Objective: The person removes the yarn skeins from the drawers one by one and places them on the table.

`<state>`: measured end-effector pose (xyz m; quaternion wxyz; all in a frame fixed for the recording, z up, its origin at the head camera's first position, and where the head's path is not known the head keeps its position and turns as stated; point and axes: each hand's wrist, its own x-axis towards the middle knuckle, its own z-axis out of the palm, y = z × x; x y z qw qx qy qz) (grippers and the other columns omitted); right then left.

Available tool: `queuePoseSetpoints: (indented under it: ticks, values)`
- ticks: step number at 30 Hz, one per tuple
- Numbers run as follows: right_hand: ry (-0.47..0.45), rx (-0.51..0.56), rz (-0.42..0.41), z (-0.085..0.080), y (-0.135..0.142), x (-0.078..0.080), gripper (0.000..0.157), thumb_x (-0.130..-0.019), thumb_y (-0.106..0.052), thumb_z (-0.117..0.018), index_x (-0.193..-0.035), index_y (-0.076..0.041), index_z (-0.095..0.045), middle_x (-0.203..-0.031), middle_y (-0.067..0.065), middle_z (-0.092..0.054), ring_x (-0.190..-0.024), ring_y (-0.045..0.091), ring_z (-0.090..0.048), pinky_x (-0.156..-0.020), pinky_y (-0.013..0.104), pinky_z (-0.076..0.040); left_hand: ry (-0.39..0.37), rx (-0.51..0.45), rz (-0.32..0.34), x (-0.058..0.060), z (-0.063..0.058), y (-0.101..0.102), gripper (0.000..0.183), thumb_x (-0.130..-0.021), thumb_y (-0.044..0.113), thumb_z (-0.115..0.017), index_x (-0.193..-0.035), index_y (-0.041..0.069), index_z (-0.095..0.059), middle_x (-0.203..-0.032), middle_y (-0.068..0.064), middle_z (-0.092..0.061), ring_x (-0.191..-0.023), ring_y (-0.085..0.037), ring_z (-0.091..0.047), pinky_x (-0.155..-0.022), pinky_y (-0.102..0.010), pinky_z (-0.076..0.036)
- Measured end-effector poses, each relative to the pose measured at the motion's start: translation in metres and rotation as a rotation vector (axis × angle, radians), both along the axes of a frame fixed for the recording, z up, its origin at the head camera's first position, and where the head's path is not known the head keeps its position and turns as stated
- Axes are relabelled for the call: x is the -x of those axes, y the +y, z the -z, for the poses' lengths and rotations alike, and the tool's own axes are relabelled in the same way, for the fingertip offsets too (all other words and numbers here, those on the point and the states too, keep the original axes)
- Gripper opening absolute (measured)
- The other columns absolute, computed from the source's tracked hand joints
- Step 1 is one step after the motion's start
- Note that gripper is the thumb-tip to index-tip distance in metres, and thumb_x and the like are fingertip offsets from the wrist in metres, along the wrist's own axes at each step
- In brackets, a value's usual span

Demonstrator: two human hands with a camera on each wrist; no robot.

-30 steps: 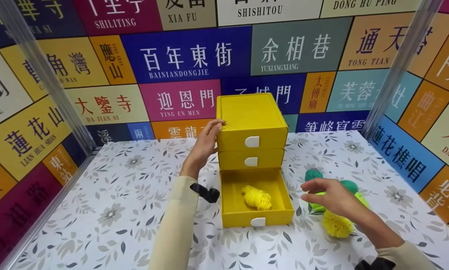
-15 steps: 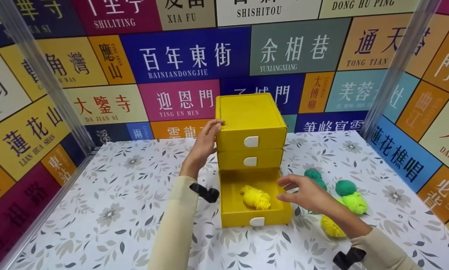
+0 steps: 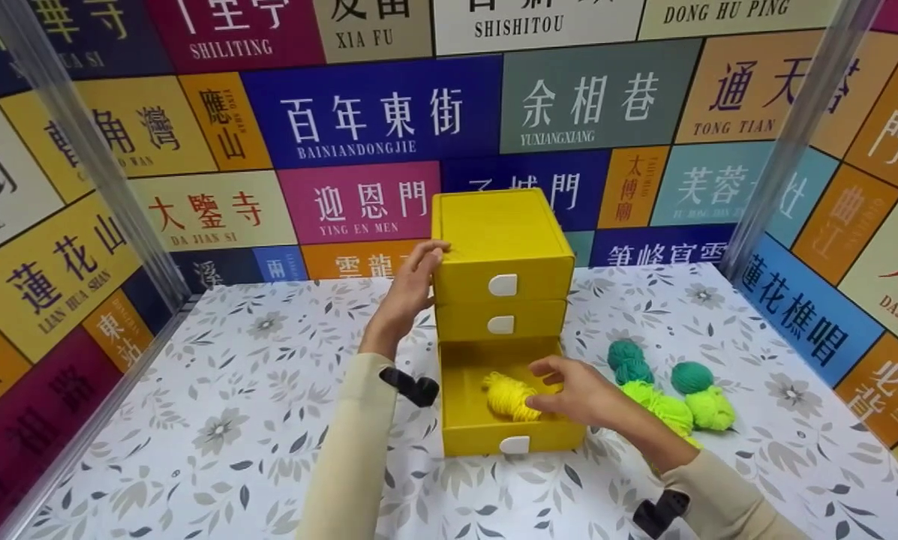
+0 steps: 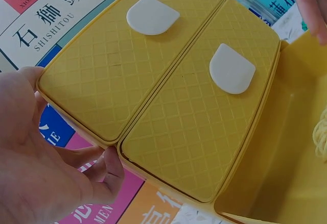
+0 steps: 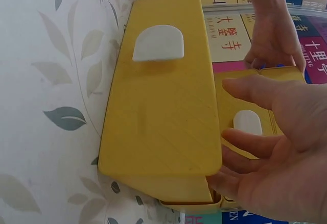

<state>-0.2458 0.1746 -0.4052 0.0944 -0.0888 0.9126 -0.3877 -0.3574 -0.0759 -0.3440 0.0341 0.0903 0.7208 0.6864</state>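
Note:
A yellow three-drawer box (image 3: 503,225) stands upright with its bottom drawer (image 3: 475,440) pulled out. The two drawers above are closed, each with a white tab, seen close up in the left wrist view. Against the box's upper left side rests my left hand (image 3: 409,289), fingertips touching its edge. A yellow yarn skein (image 3: 507,396) lies inside the pulled-out drawer. My right hand (image 3: 582,394) hovers over that drawer's right side, thumb and fingers apart, fingertips beside the skein. Whether they touch it cannot be told; in the right wrist view the drawer front hides the skein.
Right of the box lie dark green yarn balls (image 3: 626,352), another green ball (image 3: 692,376) and bright yellow-green yarn (image 3: 711,409), partly behind my right forearm. A floral cloth (image 3: 231,420) covers the table. Colourful sign panels (image 3: 373,105) and clear posts stand behind.
My right hand has moved left from above the loose yarn to the skein in the drawer. The left hand stays on the box, and the drawers have not moved.

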Motion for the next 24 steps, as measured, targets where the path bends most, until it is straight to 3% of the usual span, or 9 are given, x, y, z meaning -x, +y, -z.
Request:
queuePoseSetpoints:
  ticks: [8,14,24]
  values:
    - [-0.053,-0.007,0.039,0.009,-0.014,0.005,0.055,-0.088,-0.023,-0.077,-0.136,-0.006,-0.057,-0.139,0.015,-0.059,-0.126,0.036,-0.056,-0.098,0.044,-0.055,-0.009,0.009,-0.005,0.000,0.000,0.001,0.031,-0.108,0.037,-0.039,-0.132,0.023,-0.053,-0.144,-0.011,-0.048,-0.133,-0.033,-0.051,-0.113,-0.059,-0.039]
    - [-0.077,-0.001,0.078,0.013,-0.022,0.009,0.055,-0.087,-0.020,-0.078,-0.135,-0.005,-0.057,-0.135,0.017,-0.060,-0.116,0.033,-0.062,-0.087,0.038,-0.060,0.006,-0.002,0.000,0.000,0.000,0.001,0.031,-0.108,0.035,-0.039,-0.133,0.022,-0.053,-0.145,-0.011,-0.047,-0.133,-0.033,-0.050,-0.112,-0.060,-0.039]
    - [-0.020,-0.082,0.040,0.018,-0.028,0.015,0.055,-0.082,-0.015,-0.081,-0.131,-0.001,-0.060,-0.131,0.019,-0.063,-0.115,0.033,-0.061,-0.104,0.048,-0.050,0.020,-0.022,0.005,0.001,0.002,0.000,0.031,-0.108,0.033,-0.039,-0.132,0.020,-0.052,-0.142,-0.012,-0.048,-0.129,-0.031,-0.052,-0.112,-0.059,-0.040]
